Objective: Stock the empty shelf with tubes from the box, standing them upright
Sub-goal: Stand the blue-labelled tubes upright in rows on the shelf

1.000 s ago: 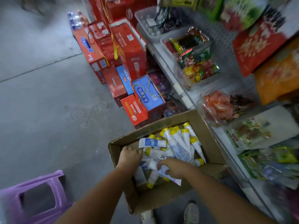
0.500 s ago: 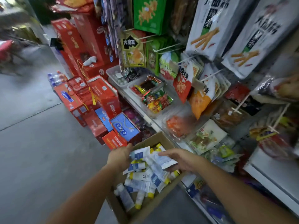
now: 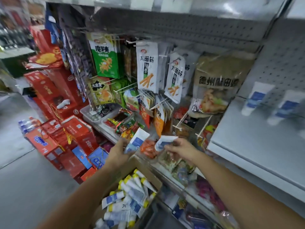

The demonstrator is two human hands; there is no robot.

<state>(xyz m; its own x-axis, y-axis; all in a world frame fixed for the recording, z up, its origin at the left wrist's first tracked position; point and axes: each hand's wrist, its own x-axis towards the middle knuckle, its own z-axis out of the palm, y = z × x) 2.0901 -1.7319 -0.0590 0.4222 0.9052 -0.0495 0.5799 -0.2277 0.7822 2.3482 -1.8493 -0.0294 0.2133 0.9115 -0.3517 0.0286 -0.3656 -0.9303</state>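
Low in the middle of the view, a brown cardboard box stood open on the floor against the foot of the shelving. A loose heap of white plastic tubes with blue labels and yellow caps lay in it, crossed over one another at all angles, several with their caps toward the box's far corner. On the low ledge beyond the box, clear plastic trays held small wrapped snacks in bright foil.

Above the box's far edge both bare forearms reached forward. The left hand had its fingers curled round the lower part of a white, blue-labelled tube, whose flat crimped end pointed up and to the right. The right hand pinched a second white tube by one end between thumb and fingertips. The rest of that tube pointed left toward the other one, and the two were near each other but apart.

At the right, a pale grey metal shelf carried two white tubes near its back edge. They stood cap-down with their broad ends up, tilted a little toward the grey pegboard behind them. Motion blur hid their finer details.

Snack bags hung in rows on pegs behind the hands, and red cartons were stacked on the floor at the left.
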